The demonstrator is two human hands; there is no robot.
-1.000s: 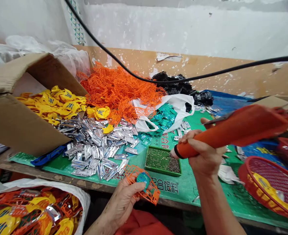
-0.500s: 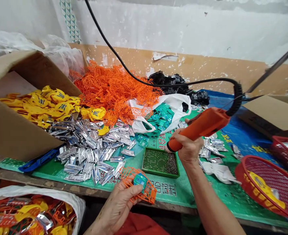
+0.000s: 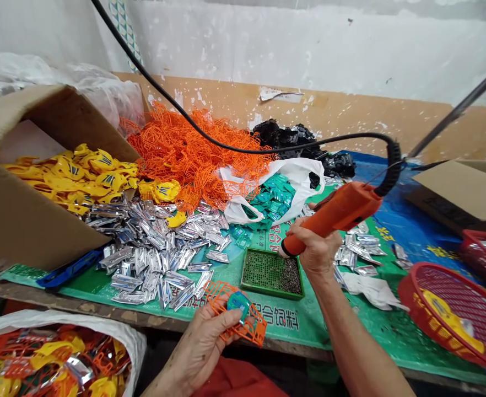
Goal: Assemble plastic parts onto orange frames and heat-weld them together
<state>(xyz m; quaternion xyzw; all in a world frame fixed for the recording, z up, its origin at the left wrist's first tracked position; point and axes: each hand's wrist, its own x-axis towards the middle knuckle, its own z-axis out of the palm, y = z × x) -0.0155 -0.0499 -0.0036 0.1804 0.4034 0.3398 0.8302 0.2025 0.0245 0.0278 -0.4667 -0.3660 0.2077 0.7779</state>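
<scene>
- Seen from the head camera, two bare hands are busy above a green printed sheet, each holding one tool or part
- The left hand pinches one orange lattice frame at the sheet's near edge, one teal plastic plate set on it, thumb against the plate
- The right hand wraps around one orange corded power screwdriver, nose angled down at the far right corner of one green tray; whether they touch cannot be told
- Frame and plate lie within the left hand's fingers, nearer the wearer than the tray and well apart from the right hand
- Small metal fasteners, too many to count, bunch at the tray's right end
- Around them: two cardboard boxes, two red plastic baskets, one white carrier bag of teal plates and an uncounted spread of silver metal pieces
</scene>
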